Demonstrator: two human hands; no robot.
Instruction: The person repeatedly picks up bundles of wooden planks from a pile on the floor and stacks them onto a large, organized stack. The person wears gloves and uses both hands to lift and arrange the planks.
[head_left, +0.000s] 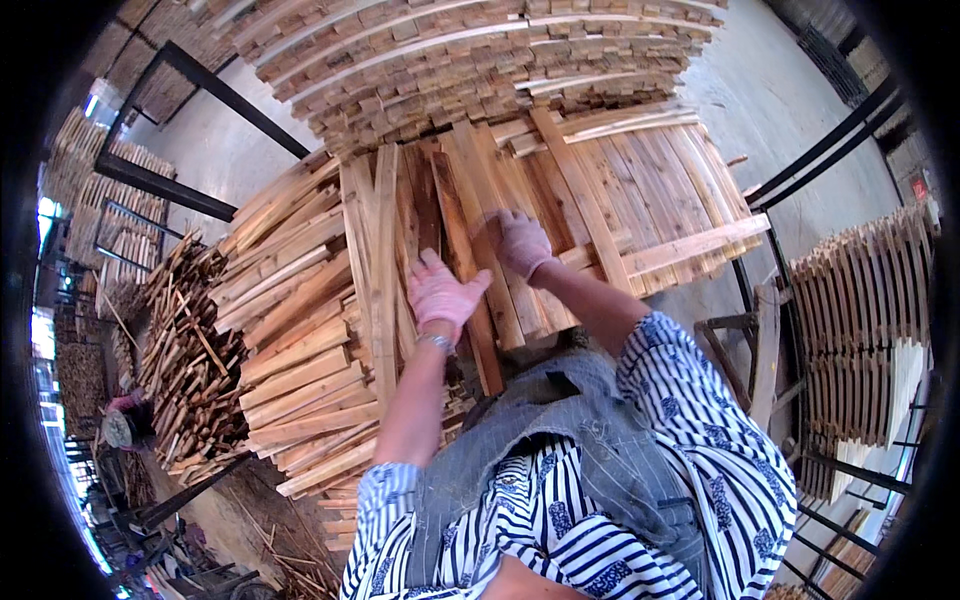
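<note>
As I watch remotely, the narrow plank [463, 238] lies between my splayed left hand [446, 295] and curled right hand [522, 245], whose grip I can't tell; looks stiff, lightish, splintery, best held by its long edges; stacked lumber [440, 75] beyond.

From my end I make out a thin, pale pink glove [448, 297] on the left hand [445, 292] and a matching pale pink glove [525, 248], slightly blurred, on the right hand [522, 245]. I notice a narrow, light-coloured band [436, 343] at the left wrist, its material too small to tell. The loose white shirt [720, 500] I see carries dark navy stripes and patches of dark speckled pattern, its wide sleeves leaving both forearms bare. Over it I see a grey-blue, denim-like apron [615, 425] with faint pale pinstripes.
</note>
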